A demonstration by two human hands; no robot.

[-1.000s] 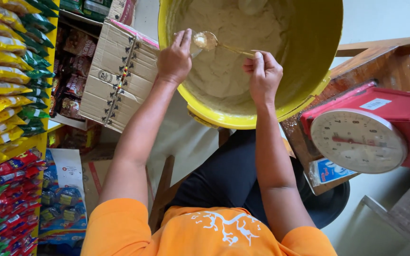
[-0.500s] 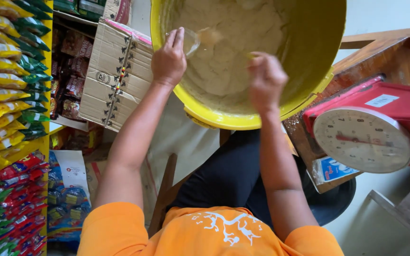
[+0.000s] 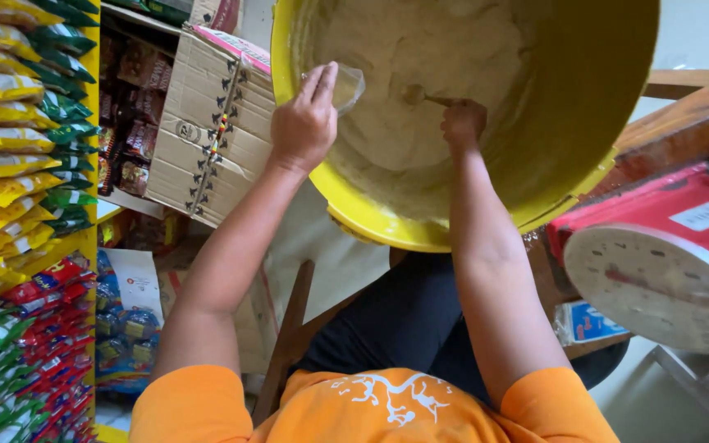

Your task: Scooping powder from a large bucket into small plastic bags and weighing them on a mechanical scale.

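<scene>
A large yellow tub (image 3: 387, 226) holds pale beige powder (image 3: 420, 74). My left hand (image 3: 305, 123) grips a small clear plastic bag (image 3: 346, 86) over the tub's near rim. My right hand (image 3: 463, 123) reaches inside the tub, closed around the handle of a spoon (image 3: 420, 96) whose bowl rests in the powder. The bag's contents are hard to make out.
A red weighing scale with a round white dial (image 3: 666, 283) stands on a wooden table (image 3: 699, 115) at the right. A cardboard box (image 3: 203, 123) sits left of the tub. Shelves of yellow, green and red snack packets (image 3: 18, 164) fill the left side.
My right hand has moved from beside the bag deeper into the tub, bringing the spoon down into the powder. My left hand keeps the bag at the rim.
</scene>
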